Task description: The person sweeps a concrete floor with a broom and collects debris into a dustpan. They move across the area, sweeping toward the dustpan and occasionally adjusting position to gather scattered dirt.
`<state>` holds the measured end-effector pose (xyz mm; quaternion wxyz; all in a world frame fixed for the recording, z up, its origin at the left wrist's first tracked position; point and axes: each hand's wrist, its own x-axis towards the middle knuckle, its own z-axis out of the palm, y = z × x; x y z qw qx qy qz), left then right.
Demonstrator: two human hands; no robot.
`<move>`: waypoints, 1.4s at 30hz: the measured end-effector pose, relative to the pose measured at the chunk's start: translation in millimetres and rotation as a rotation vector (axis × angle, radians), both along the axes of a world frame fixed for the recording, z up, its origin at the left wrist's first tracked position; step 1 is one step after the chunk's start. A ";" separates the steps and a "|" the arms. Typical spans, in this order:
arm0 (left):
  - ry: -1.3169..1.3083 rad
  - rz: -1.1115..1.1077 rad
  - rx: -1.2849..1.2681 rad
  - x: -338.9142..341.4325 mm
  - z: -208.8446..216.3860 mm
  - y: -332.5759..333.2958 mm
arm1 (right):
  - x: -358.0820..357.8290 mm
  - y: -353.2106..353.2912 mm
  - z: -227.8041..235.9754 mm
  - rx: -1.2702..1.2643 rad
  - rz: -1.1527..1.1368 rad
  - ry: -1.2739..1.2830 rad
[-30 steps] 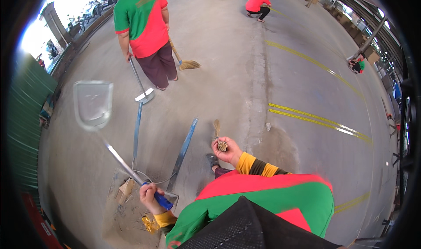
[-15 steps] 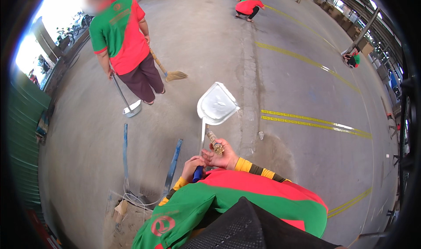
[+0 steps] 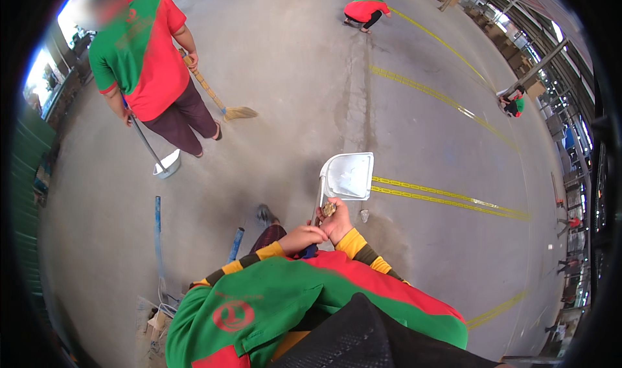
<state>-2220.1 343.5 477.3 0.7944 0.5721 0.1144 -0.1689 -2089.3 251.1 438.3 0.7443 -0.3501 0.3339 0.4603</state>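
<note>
A white dustpan (image 3: 350, 175) on a long thin handle hangs ahead of me, its pan above the floor and turned to the right. My left hand (image 3: 302, 238) is closed around the handle near its blue grip, which mostly disappears beneath my fingers. Close beside it, my right hand (image 3: 337, 224) grips a tan bamboo-like stick (image 3: 329, 208), its butt end pointing up at me. The rest of that stick is hidden by my hand and the dustpan. Both hands nearly touch at the wrists.
At the left a co-worker (image 3: 146, 57) carries a broom (image 3: 240, 113) and another dustpan (image 3: 168, 165). Blue posts (image 3: 158, 232) and loose cables stand at the lower left. Yellow tape lines (image 3: 447, 199) cross the floor; a small pale lump (image 3: 365, 216) lies near them. Another person squats (image 3: 367, 10) far ahead.
The dustpan has swung right and turned in my hands, which are now closer together. My shoe has come into view. The co-worker with the broom now appears further left.
</note>
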 end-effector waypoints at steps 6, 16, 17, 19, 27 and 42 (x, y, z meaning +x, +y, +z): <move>-0.404 -0.219 0.315 112.1 -34.2 64.3 | 87.4 42.5 -36.8 -0.016 -0.087 -0.180; 0.200 -0.146 0.050 295.2 -15.2 138.8 | 265.5 118.5 -37.0 -0.017 -0.125 -0.050; 0.173 -0.131 0.096 310.2 -10.9 139.6 | 280.7 121.1 -36.6 -0.024 -0.134 -0.049; 0.105 -0.197 0.221 338.6 -0.9 148.7 | 311.2 129.1 -32.5 -0.056 -0.129 -0.069; -0.461 -0.231 0.645 473.3 57.3 219.6 | 457.6 177.5 -45.0 0.216 0.023 0.001; -1.254 -0.184 -0.286 636.9 257.6 379.3 | 676.1 279.3 -60.4 0.193 -0.143 0.060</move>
